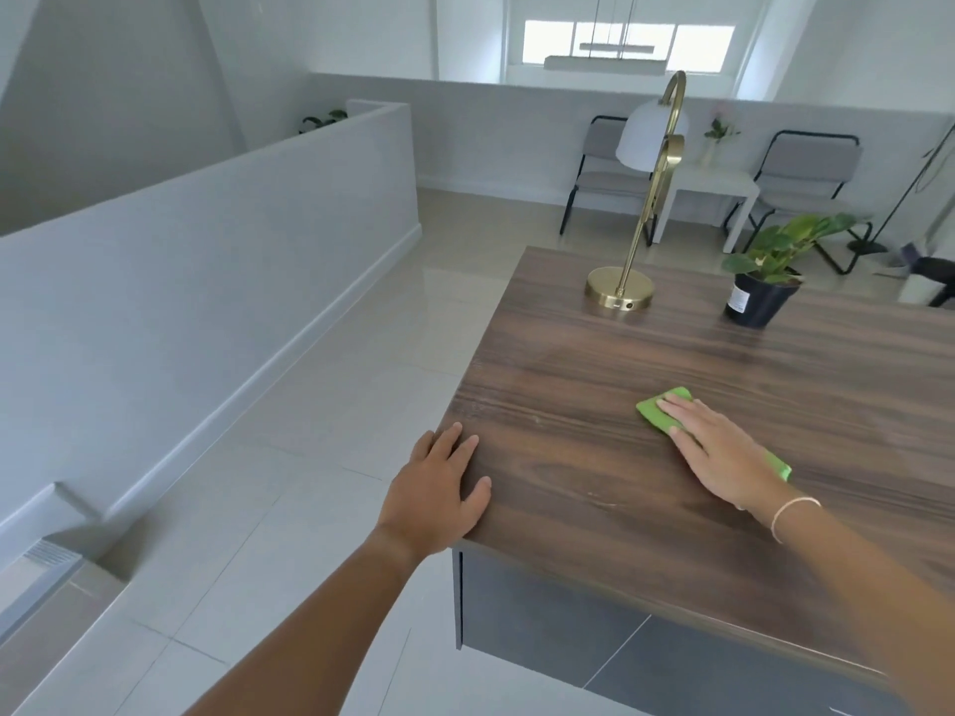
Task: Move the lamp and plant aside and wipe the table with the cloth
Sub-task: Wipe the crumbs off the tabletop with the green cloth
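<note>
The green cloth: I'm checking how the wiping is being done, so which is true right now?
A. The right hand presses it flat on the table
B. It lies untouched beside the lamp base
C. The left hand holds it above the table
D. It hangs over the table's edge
A: the right hand lies palm-down on the green cloth on the wooden table, while the left hand rests at the table's corner without it.

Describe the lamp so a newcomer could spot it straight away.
Start at the dark wood table and look to its far end. Two things stand there: a potted plant in a black pot, and left of it the lamp. The lamp alone has a round brass base, a curved brass stem and a white shade.
</note>
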